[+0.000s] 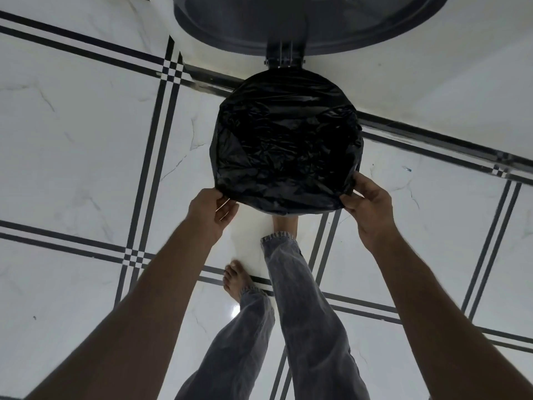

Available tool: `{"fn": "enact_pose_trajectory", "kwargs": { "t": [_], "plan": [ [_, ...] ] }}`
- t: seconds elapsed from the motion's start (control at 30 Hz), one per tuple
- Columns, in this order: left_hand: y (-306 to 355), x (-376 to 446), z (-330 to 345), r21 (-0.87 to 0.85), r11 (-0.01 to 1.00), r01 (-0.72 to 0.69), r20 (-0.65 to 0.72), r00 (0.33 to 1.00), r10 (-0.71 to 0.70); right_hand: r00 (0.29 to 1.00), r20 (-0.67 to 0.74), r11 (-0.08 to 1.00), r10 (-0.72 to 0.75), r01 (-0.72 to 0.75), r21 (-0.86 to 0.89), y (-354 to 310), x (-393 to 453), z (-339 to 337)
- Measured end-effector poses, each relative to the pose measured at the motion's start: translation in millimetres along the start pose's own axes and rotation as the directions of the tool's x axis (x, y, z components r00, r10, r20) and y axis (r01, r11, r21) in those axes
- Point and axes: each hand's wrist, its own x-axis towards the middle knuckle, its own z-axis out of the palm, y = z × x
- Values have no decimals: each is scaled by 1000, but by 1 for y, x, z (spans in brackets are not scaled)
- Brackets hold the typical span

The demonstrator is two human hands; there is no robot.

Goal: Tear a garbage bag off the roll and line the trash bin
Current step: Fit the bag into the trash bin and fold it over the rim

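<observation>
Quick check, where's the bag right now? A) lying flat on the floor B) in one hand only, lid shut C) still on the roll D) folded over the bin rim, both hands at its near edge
D: the black garbage bag covers the bin's mouth, with the left hand and right hand gripping its near edge and the lid standing open.

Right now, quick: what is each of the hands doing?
Left hand: closed on the near-left edge of the black garbage bag over the bin rim.
Right hand: closed on the bag's near-right edge.
</observation>
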Motion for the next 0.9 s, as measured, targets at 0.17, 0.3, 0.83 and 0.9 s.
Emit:
{"fn": "enact_pose_trajectory", "kwargs": {
  "t": [0.17,0.3,0.83,0.9],
  "plan": [
    [-10,3,-5,-122,992,-24,24,999,27,1000,-16,975,-14,10,-223,11,5,-4],
    [-26,14,-2,208,966,-156,-55,984,171,985,-90,867,-149,87,-491,18,7,5],
    [-50,6,8,-85,982,-171,-28,985,169,913,108,699,395,-374,609,14,-5,23],
    [-65,-2,6,-68,987,-148,66,986,152,904,106,658,413,-377,651,18,-7,24]
  ]
}}
